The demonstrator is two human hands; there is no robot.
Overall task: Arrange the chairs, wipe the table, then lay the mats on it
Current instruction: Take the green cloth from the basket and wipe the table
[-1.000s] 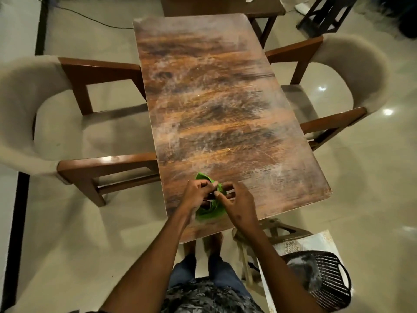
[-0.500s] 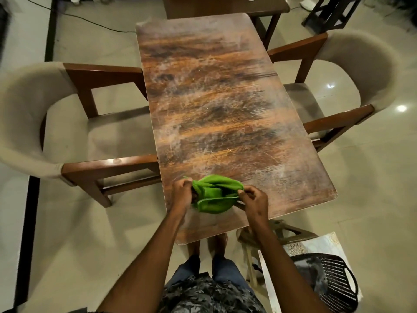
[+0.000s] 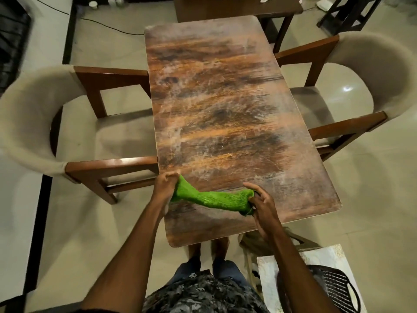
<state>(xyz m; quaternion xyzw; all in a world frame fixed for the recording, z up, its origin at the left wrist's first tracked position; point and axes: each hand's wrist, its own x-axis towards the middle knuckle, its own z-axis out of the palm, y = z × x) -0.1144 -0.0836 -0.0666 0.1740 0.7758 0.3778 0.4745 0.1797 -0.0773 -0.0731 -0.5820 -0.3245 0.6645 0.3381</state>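
A green cloth [image 3: 212, 198] is stretched into a long band just above the near end of the scuffed wooden table [image 3: 216, 105]. My left hand [image 3: 165, 186] pinches its left end at the table's left edge. My right hand [image 3: 261, 204] grips its right end. One beige chair with wooden arms [image 3: 45, 123] stands at the table's left side and a second beige chair [image 3: 372, 71] at its right side, both facing the table. A pale patterned mat [image 3: 291, 274] lies on a stool at the lower right, partly under a black basket [image 3: 336, 290].
A small plastic stool [image 3: 295, 240] stands by my right leg. A second dark wooden table [image 3: 237, 6] abuts the far end. A black stand [image 3: 347, 14] is at the top right. A cable [image 3: 106, 26] runs across the floor at the upper left.
The cloth was bunched between both hands near the table's front edge. My hands have moved apart and pulled it out into a long band.
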